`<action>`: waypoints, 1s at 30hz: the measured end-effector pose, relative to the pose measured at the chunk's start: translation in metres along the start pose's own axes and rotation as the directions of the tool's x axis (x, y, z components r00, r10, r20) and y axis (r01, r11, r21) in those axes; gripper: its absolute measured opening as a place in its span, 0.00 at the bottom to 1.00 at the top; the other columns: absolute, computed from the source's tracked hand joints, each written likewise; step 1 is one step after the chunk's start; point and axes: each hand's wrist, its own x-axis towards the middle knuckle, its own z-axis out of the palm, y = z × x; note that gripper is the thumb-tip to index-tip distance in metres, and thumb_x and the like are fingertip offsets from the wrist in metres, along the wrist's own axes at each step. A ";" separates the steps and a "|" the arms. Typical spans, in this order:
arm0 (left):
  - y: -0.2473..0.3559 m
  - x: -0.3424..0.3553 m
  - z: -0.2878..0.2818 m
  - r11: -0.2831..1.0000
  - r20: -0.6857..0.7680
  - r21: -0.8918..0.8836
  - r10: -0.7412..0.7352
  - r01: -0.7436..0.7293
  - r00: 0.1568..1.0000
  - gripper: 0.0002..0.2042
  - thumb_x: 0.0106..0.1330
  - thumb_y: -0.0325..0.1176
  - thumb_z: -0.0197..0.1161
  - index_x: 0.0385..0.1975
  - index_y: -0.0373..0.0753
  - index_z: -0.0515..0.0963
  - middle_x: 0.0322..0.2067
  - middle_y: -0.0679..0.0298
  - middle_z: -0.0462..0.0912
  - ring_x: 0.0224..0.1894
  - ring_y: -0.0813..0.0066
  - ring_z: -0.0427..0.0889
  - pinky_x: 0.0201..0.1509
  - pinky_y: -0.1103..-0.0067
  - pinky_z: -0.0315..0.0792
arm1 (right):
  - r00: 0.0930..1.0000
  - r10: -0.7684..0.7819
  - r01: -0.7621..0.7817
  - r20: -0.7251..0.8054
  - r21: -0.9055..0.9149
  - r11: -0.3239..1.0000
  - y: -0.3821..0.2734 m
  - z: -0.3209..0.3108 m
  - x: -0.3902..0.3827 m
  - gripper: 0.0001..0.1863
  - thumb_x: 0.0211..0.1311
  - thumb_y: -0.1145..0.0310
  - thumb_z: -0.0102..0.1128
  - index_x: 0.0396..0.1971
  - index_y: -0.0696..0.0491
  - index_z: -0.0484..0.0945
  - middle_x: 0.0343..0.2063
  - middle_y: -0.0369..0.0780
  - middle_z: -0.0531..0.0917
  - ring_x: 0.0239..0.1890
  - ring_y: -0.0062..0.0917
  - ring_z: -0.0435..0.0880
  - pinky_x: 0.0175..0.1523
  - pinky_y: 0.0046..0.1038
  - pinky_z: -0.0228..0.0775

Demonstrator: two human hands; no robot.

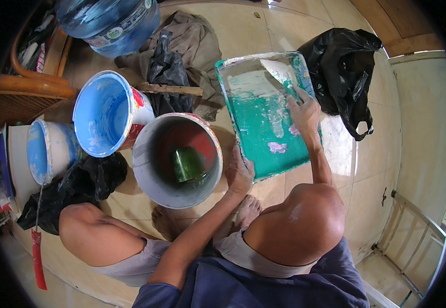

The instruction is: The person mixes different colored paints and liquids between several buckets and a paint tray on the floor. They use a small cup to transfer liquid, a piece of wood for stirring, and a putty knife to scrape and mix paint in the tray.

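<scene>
My right hand (pixel 305 114) is closed round the handle of a putty knife (pixel 278 71), whose pale, smeared blade lies over the far part of a green paint tray (pixel 256 146). Whitish paste coats the tray's far end, and thinner streaks and a pinkish patch mark its green floor. At the tray's near left corner my left hand (pixel 240 173) grips the rim, close beside a grey-lined bucket (pixel 148 177). Inside that bucket is a green, cup-like container (pixel 188 164). The undersides of the left fingers are partly hidden.
Two blue-lined paint buckets (pixel 90 115) stand at left, a wooden stick (pixel 171 89) behind them. A large blue water bottle (pixel 114 31) is at far left. Black plastic bags (pixel 344 72) lie right of the tray and near my left knee. A metal frame (pixel 421 218) stands at right.
</scene>
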 end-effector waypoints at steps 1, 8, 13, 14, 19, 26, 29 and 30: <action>0.001 0.001 0.000 0.999 -0.022 -0.010 0.030 -0.030 0.999 0.25 0.57 0.29 0.52 0.55 0.28 0.57 0.43 0.42 0.72 0.40 0.46 0.75 0.41 0.63 0.70 | 1.000 0.000 0.000 0.015 -0.020 1.000 0.003 0.000 0.004 0.20 0.48 0.61 0.60 0.42 0.53 0.79 0.34 0.52 0.80 0.37 0.42 0.80 0.45 0.33 0.70; 0.001 0.001 -0.002 0.999 0.003 0.032 0.025 -0.025 1.000 0.26 0.57 0.28 0.52 0.56 0.28 0.57 0.43 0.42 0.72 0.40 0.46 0.75 0.41 0.63 0.70 | 0.997 -0.062 0.062 -0.054 -0.007 0.998 0.014 0.007 0.009 0.19 0.48 0.60 0.60 0.41 0.52 0.80 0.29 0.50 0.82 0.32 0.39 0.82 0.42 0.31 0.71; 0.000 0.003 -0.004 1.000 0.007 -0.008 -0.002 0.003 1.000 0.26 0.57 0.28 0.52 0.56 0.28 0.57 0.45 0.42 0.71 0.42 0.46 0.74 0.43 0.63 0.69 | 0.998 0.046 -0.046 -0.031 -0.006 0.999 -0.004 0.000 0.009 0.19 0.48 0.61 0.60 0.40 0.53 0.80 0.27 0.49 0.82 0.31 0.36 0.83 0.42 0.31 0.71; 0.001 0.002 -0.003 0.999 0.021 -0.028 -0.017 0.018 1.000 0.26 0.57 0.28 0.52 0.56 0.28 0.57 0.45 0.42 0.71 0.43 0.46 0.74 0.44 0.63 0.69 | 0.999 0.050 -0.050 -0.017 -0.013 0.999 -0.002 -0.002 0.012 0.19 0.48 0.61 0.60 0.40 0.53 0.80 0.27 0.49 0.82 0.32 0.36 0.83 0.42 0.31 0.71; 0.001 0.002 -0.001 0.999 -0.012 -0.017 0.031 -0.032 0.999 0.27 0.56 0.29 0.53 0.56 0.28 0.56 0.45 0.42 0.71 0.43 0.45 0.73 0.44 0.63 0.68 | 0.992 -0.113 0.112 -0.057 -0.017 0.994 0.020 0.010 0.011 0.18 0.47 0.62 0.60 0.39 0.53 0.80 0.29 0.49 0.81 0.34 0.38 0.81 0.43 0.32 0.71; 0.004 0.002 -0.005 0.999 0.042 -0.013 -0.029 0.030 0.999 0.28 0.56 0.29 0.53 0.56 0.29 0.55 0.40 0.42 0.72 0.38 0.44 0.75 0.38 0.62 0.69 | 0.998 -0.057 0.049 -0.041 -0.161 0.986 0.021 0.023 -0.031 0.22 0.45 0.62 0.62 0.43 0.54 0.77 0.37 0.47 0.79 0.38 0.40 0.79 0.44 0.35 0.70; 0.003 0.002 -0.003 0.998 0.050 -0.049 -0.044 0.047 0.998 0.27 0.56 0.29 0.53 0.56 0.30 0.55 0.40 0.42 0.72 0.38 0.44 0.74 0.38 0.61 0.68 | 0.989 -0.121 0.110 -0.084 -0.125 0.986 0.023 0.031 -0.047 0.23 0.45 0.61 0.63 0.44 0.54 0.77 0.40 0.48 0.79 0.40 0.40 0.79 0.45 0.34 0.70; 0.001 0.002 -0.003 0.998 0.025 -0.061 -0.011 0.013 1.000 0.26 0.56 0.29 0.53 0.56 0.30 0.56 0.40 0.42 0.72 0.38 0.44 0.74 0.38 0.61 0.68 | 0.991 -0.103 0.093 -0.080 -0.124 0.988 0.024 0.033 -0.052 0.23 0.46 0.61 0.63 0.44 0.54 0.77 0.40 0.47 0.79 0.40 0.40 0.79 0.45 0.34 0.70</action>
